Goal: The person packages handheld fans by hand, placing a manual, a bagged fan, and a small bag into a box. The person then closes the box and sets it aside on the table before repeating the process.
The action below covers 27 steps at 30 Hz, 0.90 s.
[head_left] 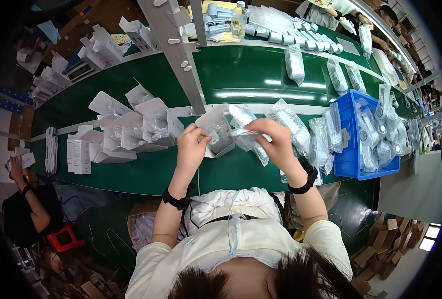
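Note:
In front of me stands an open white carton (222, 145) with its flap up. A clear plastic-wrapped item (217, 130) shows inside it. My left hand (193, 144) is closed in a pinch at the carton's left edge. My right hand (275, 141), just right of the carton, pinches a thin white, shiny flat piece (244, 130); blur hides whether it is paper or film. Beyond that hand lie bubble-wrapped items (289, 123), and more wrapped items (319, 142) lie nearer the blue crate.
Several open white cartons (148, 127) with wrapped contents stand to the left, beside a closed carton (78, 154). The blue crate (348, 137) at right holds bagged grey items. A metal post (181, 60) rises beyond the bench. A co-worker's hand (15, 168) shows far left.

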Each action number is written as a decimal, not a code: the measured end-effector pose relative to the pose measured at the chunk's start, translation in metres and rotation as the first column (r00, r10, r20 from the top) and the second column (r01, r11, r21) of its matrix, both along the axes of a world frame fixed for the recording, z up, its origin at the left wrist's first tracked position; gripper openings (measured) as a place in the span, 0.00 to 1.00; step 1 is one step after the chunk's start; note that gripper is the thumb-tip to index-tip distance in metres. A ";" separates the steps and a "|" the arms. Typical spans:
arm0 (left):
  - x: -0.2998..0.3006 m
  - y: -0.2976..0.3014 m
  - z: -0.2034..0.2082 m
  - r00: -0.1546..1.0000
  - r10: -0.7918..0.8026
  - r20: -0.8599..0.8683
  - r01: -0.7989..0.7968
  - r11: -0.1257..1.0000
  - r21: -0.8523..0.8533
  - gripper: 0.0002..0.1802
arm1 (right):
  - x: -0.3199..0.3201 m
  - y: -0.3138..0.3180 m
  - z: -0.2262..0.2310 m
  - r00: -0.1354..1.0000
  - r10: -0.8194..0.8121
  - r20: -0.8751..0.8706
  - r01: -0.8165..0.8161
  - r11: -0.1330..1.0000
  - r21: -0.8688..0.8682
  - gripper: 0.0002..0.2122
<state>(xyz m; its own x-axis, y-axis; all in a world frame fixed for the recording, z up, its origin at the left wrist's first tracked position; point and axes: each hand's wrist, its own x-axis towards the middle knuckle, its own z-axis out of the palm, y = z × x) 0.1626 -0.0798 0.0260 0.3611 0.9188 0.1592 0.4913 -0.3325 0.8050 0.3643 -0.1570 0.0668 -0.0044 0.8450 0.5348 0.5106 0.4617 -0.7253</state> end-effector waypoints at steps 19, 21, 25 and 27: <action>-0.003 0.007 -0.002 0.999 -0.022 0.028 0.025 0.996 -0.091 0.06 | -0.032 0.033 -0.029 0.865 0.034 0.501 -0.313 0.817 0.485 0.09; -0.003 0.006 0.000 0.999 -0.031 0.034 0.034 0.995 -0.097 0.06 | -0.033 0.034 -0.028 0.845 0.072 0.529 -0.328 0.851 0.409 0.09; -0.004 0.004 -0.003 0.998 -0.043 0.048 0.047 0.995 -0.088 0.06 | -0.039 0.034 -0.027 0.799 0.189 0.571 -0.331 0.931 0.154 0.11; -0.004 0.003 -0.010 0.997 -0.051 0.053 0.054 0.998 -0.043 0.05 | -0.044 0.030 -0.026 0.794 0.243 0.558 -0.267 0.963 -0.040 0.14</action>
<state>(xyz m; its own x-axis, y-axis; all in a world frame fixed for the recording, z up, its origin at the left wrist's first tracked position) 0.1583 -0.0767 0.0162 0.4015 0.9053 0.1383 0.4317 -0.3203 0.8433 0.3205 -0.1273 0.0408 -0.5214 0.7499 0.4071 0.6785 0.6537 -0.3351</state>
